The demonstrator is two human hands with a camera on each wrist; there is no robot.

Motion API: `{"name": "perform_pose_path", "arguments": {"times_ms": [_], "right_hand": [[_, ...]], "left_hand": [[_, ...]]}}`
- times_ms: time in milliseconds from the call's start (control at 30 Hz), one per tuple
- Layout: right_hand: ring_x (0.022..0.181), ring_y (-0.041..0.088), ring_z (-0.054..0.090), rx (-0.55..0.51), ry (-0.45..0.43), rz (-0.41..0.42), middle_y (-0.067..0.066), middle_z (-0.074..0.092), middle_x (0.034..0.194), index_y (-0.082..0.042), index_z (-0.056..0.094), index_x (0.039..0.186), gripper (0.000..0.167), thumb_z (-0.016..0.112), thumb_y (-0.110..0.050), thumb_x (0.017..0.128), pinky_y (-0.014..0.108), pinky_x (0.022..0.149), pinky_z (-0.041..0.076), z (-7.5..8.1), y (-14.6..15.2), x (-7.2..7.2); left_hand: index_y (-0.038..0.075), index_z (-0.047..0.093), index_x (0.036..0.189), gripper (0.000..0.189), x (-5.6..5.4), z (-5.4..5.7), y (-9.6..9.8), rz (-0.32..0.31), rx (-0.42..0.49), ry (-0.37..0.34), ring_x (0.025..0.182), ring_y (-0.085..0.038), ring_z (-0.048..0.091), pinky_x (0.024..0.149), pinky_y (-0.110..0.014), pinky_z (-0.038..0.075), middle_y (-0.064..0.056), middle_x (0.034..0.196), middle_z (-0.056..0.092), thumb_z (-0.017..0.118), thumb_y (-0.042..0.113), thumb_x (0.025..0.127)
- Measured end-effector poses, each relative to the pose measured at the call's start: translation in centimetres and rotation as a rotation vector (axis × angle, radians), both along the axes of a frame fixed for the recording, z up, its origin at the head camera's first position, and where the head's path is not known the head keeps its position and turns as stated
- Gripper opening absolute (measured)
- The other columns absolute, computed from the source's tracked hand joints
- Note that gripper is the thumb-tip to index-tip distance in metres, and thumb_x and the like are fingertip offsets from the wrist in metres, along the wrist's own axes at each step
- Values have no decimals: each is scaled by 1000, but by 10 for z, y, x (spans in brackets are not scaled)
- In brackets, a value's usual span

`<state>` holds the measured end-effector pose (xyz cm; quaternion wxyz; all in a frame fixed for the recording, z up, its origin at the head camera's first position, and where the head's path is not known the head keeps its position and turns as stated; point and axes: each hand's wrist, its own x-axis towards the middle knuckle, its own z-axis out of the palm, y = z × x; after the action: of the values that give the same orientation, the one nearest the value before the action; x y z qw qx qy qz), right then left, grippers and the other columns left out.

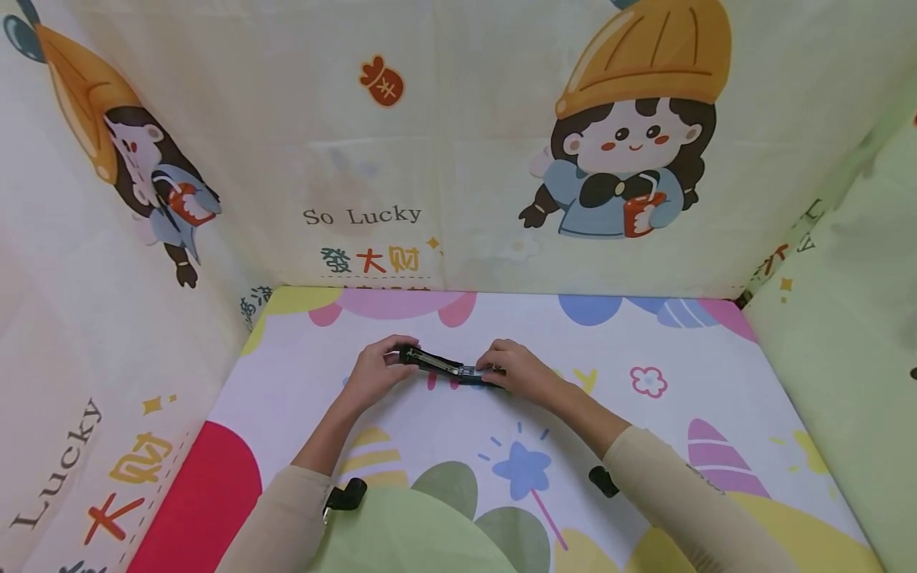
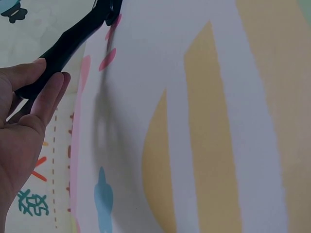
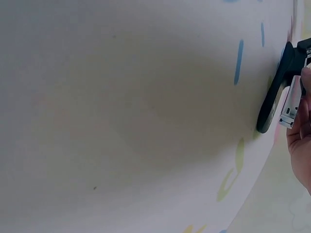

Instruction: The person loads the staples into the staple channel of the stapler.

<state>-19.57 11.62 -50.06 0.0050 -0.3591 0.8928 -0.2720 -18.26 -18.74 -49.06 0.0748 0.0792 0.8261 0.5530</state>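
Observation:
A black stapler [image 1: 438, 364] is spread wide open above the table, its metal inside showing in the head view. My left hand [image 1: 376, 372] pinches the end of its long black arm [image 2: 73, 42] between thumb and fingers. At the other end, my right hand [image 1: 526, 374] has its fingers on the silvery magazine [image 3: 291, 99]. The black base [image 3: 268, 109] extends beside that magazine in the right wrist view. Part of the right hand lies outside that view, so its full hold is hidden.
The table [image 1: 587, 350] wears a white cloth printed with colourful shapes. Patterned cloth walls [image 1: 487, 239] rise behind it and on both sides. A dark device [image 1: 347, 495] sits at the left cuff, another [image 1: 603, 481] at the right cuff.

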Motion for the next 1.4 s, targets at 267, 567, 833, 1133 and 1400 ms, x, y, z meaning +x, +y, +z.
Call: {"name": "perform_pose_path", "arguments": {"times_ms": [267,567,833,1133,1400], "right_hand": [[91,16,61,-30,21,-1,2,68,100,-12,80,106,15,80,-12,90,27,78,53,-3,1,2],[93,16,61,-50,31,-8,2,67,100,-12,81,105,15,80,-12,90,28,80,53,-6,1,3],[95,17,61,-87,2,-29,3,67,104,-13,80,108,17,79,-11,91,31,83,54,-12,5,6],[99,18,61,-131,-6,-62,4,67,108,-13,78,106,15,79,-11,92,35,87,55,-15,9,8],[101,18,62,-150,-13,-73,3,67,108,-14,78,105,15,80,-9,91,35,88,56,-22,11,7]], "left_hand": [[1,65,133,45,0,1,0,-20,31,10,108,-31,70,81,-19,57,-19,133,65,77,-2,89],[1,65,132,45,0,2,1,-21,20,20,107,-30,70,82,-19,58,-19,132,65,77,-3,89],[2,66,132,46,0,1,1,-14,11,6,108,-30,70,84,-22,59,-17,133,64,77,-3,89],[4,66,132,44,1,1,1,-6,-3,7,110,-30,70,88,-27,60,-17,134,65,78,0,89],[5,66,132,46,-1,-1,0,-8,25,-2,112,-32,70,88,-25,59,-17,136,64,79,2,89]]}}
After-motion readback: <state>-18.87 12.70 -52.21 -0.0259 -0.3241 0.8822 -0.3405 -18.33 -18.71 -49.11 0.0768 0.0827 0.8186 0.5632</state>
